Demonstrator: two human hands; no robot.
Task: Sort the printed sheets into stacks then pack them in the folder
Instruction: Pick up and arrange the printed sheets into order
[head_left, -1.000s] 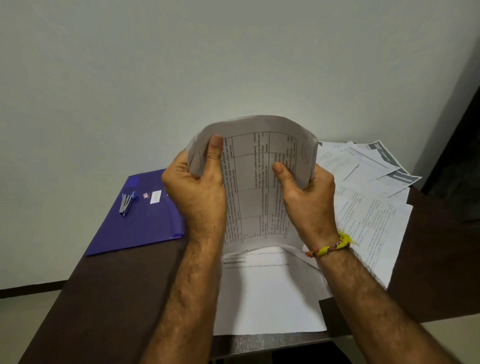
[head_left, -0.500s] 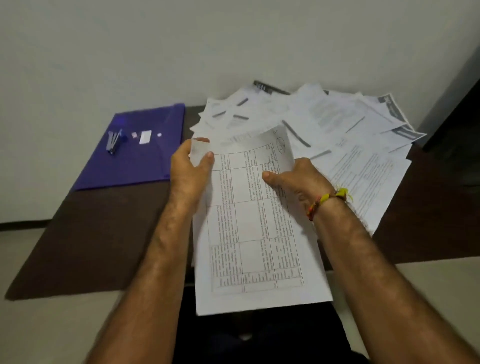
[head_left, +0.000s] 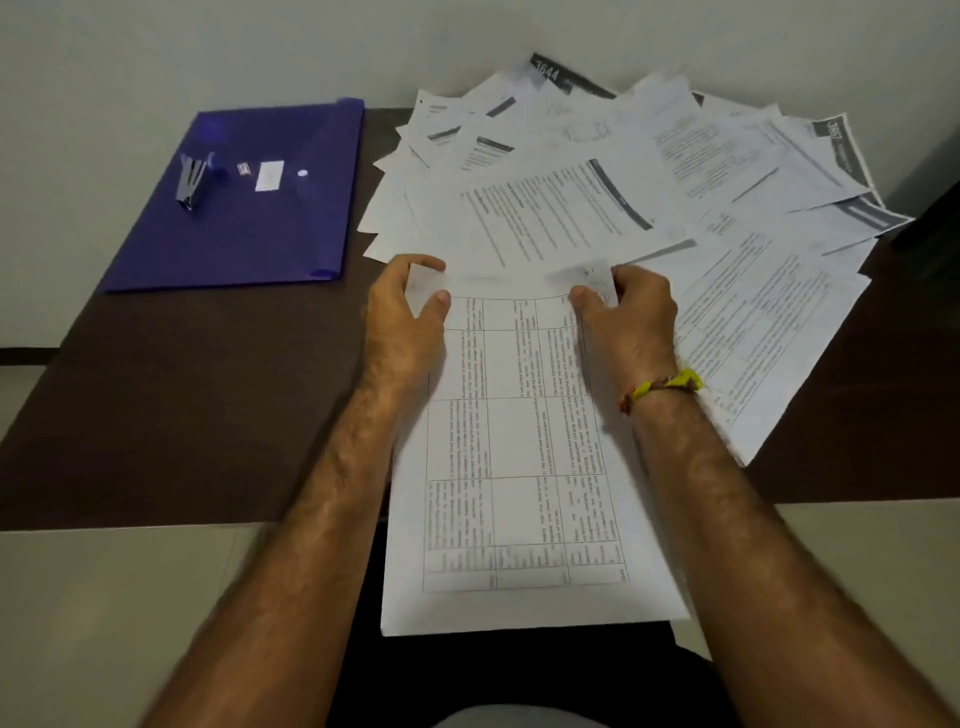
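Both hands grip the far end of a white printed sheet ruled with a table grid (head_left: 519, 457), one at each top corner. The left hand (head_left: 402, 322) has its thumb pressed on the printed face and its fingers curled over the top edge, clamped on the paper at the 11 o'clock corner. The right hand (head_left: 626, 317), with a yellow and red thread band (head_left: 662, 387) on its wrist, pinches the 1 o'clock corner the same way, thumb on top. The sheet's near end overhangs the edge of the dark brown table (head_left: 182, 405) toward 6 o'clock. A fanned spread of white printed sheets (head_left: 649, 182) covers the table from 12 to 3 o'clock. At 10 o'clock lies a blue plastic snap folder (head_left: 291, 218), closed, with a small blue stapler (head_left: 193, 179) resting on it.
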